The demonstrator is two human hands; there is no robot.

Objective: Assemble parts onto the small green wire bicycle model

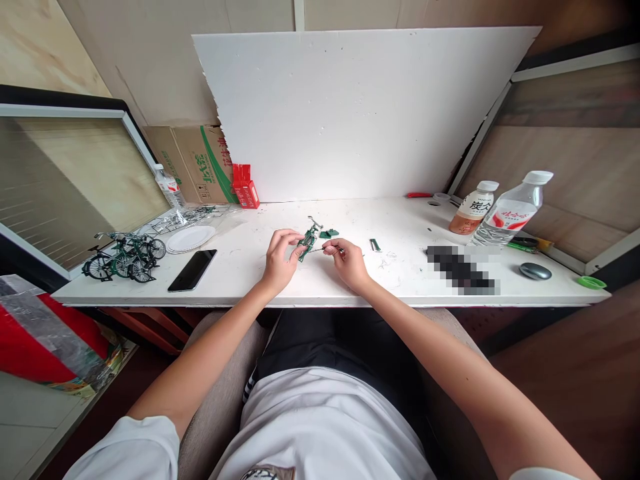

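Note:
Over the middle of the white table, my left hand (281,260) grips a partly built miniature bicycle (309,241), dark green with silvery handlebars at its top. Thumb and fingers of my right hand (346,261) are pinched together just right of it. A thin dark piece shows between the two hands; its kind is too small to tell. Behind the hands lie flat green plastic parts (329,233). Another small green and silver part (375,245) rests to the right of my right hand. Several green model bicycles (125,257) stand bunched at the table's left end.
A phone (193,271) and a white round lid (191,239) lie on the left. Behind them are thin part frames (187,217), a carton (193,163) and a red box (245,187). On the right stand two bottles (474,208), with a mouse (535,271) nearby.

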